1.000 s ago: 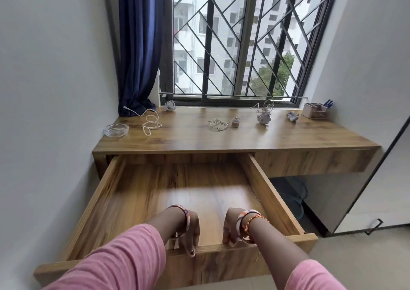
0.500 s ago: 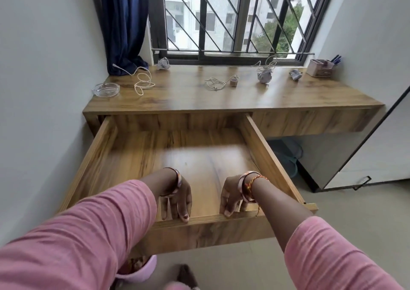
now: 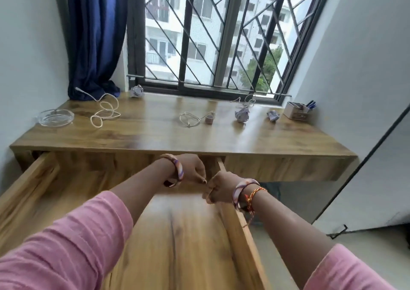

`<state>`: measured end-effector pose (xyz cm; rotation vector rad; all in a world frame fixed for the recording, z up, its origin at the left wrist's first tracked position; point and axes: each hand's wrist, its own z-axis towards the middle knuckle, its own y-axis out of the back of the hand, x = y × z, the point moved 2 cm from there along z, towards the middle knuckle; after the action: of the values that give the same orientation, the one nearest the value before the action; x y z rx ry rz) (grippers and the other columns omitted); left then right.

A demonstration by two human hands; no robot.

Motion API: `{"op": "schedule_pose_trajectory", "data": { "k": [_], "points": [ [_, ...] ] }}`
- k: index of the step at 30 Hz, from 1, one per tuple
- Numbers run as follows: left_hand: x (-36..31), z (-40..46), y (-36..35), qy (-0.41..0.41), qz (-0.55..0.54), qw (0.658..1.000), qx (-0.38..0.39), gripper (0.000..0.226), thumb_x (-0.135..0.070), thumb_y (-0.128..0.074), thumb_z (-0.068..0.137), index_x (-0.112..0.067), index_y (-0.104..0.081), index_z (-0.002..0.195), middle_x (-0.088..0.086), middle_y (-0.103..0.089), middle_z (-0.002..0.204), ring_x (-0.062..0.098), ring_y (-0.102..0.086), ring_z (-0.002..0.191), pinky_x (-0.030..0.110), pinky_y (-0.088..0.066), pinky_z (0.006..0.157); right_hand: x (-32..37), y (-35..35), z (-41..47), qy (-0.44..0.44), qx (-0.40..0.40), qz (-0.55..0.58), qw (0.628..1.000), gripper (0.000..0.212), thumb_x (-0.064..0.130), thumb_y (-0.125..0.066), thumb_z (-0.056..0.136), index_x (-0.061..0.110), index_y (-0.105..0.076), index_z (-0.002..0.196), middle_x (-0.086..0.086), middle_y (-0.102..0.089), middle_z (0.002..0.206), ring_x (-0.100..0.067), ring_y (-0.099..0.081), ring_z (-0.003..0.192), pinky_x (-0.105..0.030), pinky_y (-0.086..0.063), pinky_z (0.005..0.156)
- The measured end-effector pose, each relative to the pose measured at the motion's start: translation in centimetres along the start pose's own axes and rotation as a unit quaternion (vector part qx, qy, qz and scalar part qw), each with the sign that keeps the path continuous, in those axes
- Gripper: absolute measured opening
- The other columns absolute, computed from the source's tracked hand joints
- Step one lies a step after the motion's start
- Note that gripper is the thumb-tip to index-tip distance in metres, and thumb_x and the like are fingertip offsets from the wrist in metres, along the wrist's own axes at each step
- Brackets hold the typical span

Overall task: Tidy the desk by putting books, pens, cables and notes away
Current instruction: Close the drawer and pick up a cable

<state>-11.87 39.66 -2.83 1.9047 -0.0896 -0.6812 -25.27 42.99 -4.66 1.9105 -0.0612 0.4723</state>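
Note:
The wooden desk point(image 3: 155, 134) has its wide drawer point(image 3: 33, 201) pulled far out below me, and nothing shows inside it. My left hand point(image 3: 193, 170) and my right hand point(image 3: 218, 188) hover close together over the drawer, just below the desk's front edge, fingers loosely curled and holding nothing. On the desk lie a white cable point(image 3: 104, 112) at the left, a second cable point(image 3: 189, 120) with a small adapter point(image 3: 209, 119) in the middle, and a third cable point(image 3: 245, 100) by the window. Three crumpled notes point(image 3: 136, 90) point(image 3: 242, 115) point(image 3: 273, 115) lie along the back.
A glass dish point(image 3: 55, 117) sits at the desk's left end. A small box with blue pens point(image 3: 297, 111) stands in the back right corner. A blue curtain point(image 3: 95, 34) hangs at the left of the barred window. A white panel point(image 3: 377, 178) stands right of the desk.
Both hands have let go of the drawer's front edge and lifted forward over the drawer towards the desk. The view has moved closer to the desk.

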Motion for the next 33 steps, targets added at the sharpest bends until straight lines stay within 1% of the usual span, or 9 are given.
{"op": "schedule_pose_trajectory", "data": {
  "k": [3,5,7,10,14,18,21,27,33],
  "points": [
    [-3.2,3.7,5.4,-0.048,0.010,0.987,-0.155,0.024,-0.024,-0.066,0.083,-0.011,-0.069,0.103,0.006,-0.068,0.102,0.020,-0.061,0.097,0.028,-0.048,0.088,-2.3,7.0,1.5,0.011,-0.132,0.013,0.991,0.019,0.012,-0.061,0.079,0.021,-0.075,0.088,0.002,-0.072,0.093,-0.014,-0.064,0.084,-0.023,-0.052,0.079],
    [-5.5,5.5,8.8,-0.070,0.005,0.971,-0.227,0.024,-0.024,-0.067,0.082,-0.010,-0.069,0.101,0.007,-0.068,0.102,0.022,-0.062,0.096,0.030,-0.048,0.088,-3.6,11.6,2.0,0.018,-0.227,0.013,0.974,0.016,0.018,-0.060,0.080,0.022,-0.075,0.085,0.000,-0.072,0.091,-0.016,-0.065,0.085,-0.029,-0.054,0.079],
    [-8.3,7.1,12.2,-0.093,0.010,0.954,-0.285,0.023,-0.024,-0.066,0.083,-0.010,-0.068,0.101,0.007,-0.068,0.100,0.022,-0.062,0.093,0.030,-0.049,0.084,-5.0,16.5,2.2,0.030,-0.319,-0.018,0.947,0.016,0.023,-0.058,0.081,0.021,-0.073,0.085,-0.002,-0.072,0.089,-0.022,-0.066,0.085,-0.034,-0.054,0.077],
    [-12.1,8.8,16.7,-0.109,0.039,0.927,-0.355,0.020,-0.024,-0.061,0.085,-0.012,-0.066,0.100,0.004,-0.066,0.097,0.019,-0.060,0.087,0.028,-0.046,0.076,-6.0,23.2,1.7,0.054,-0.409,-0.033,0.910,0.017,0.021,-0.059,0.082,0.016,-0.074,0.089,-0.007,-0.073,0.088,-0.025,-0.066,0.084,-0.037,-0.054,0.076],
    [-16.0,11.1,21.1,-0.120,0.061,0.883,-0.450,0.017,-0.027,-0.060,0.082,-0.018,-0.066,0.096,0.004,-0.069,0.097,0.026,-0.063,0.092,0.037,-0.051,0.083,-7.3,29.5,1.7,0.078,-0.505,-0.018,0.859,0.016,0.021,-0.061,0.080,0.018,-0.075,0.086,-0.005,-0.073,0.086,-0.024,-0.067,0.083,-0.037,-0.054,0.075],
    [-18.7,13.7,22.7,-0.109,0.068,0.852,-0.507,0.018,-0.030,-0.058,0.082,-0.021,-0.065,0.096,0.001,-0.070,0.097,0.024,-0.064,0.092,0.039,-0.052,0.084,-9.9,33.6,2.3,0.125,-0.548,0.017,0.827,0.015,0.023,-0.062,0.080,0.020,-0.075,0.086,-0.001,-0.074,0.083,-0.019,-0.068,0.077,-0.038,-0.056,0.073],
    [-20.9,15.7,22.6,-0.090,0.072,0.844,-0.523,0.020,-0.030,-0.059,0.082,-0.020,-0.064,0.099,0.000,-0.069,0.099,0.023,-0.065,0.092,0.039,-0.052,0.085,-12.4,35.6,2.2,0.170,-0.568,0.047,0.804,0.013,0.023,-0.063,0.081,0.019,-0.074,0.087,-0.002,-0.074,0.083,-0.020,-0.069,0.071,-0.040,-0.057,0.068],
    [-28.5,20.1,20.2,-0.049,0.070,0.845,-0.528,0.025,-0.028,-0.060,0.084,-0.021,-0.062,0.108,-0.003,-0.068,0.107,0.021,-0.063,0.098,0.033,-0.049,0.083,-20.8,38.4,0.8,0.193,-0.550,0.062,0.810,0.012,0.026,-0.063,0.080,0.022,-0.073,0.084,0.003,-0.072,0.075,-0.018,-0.068,0.070,-0.040,-0.057,0.069],
    [-32.6,22.7,21.1,-0.022,0.099,0.843,-0.528,0.028,-0.031,-0.061,0.083,-0.018,-0.063,0.107,0.002,-0.068,0.107,0.023,-0.063,0.098,0.039,-0.051,0.089,-25.6,40.6,0.6,0.219,-0.537,0.070,0.812,0.012,0.022,-0.064,0.080,0.019,-0.074,0.085,0.001,-0.071,0.074,-0.016,-0.067,0.067,-0.038,-0.057,0.068]
  ]
}}
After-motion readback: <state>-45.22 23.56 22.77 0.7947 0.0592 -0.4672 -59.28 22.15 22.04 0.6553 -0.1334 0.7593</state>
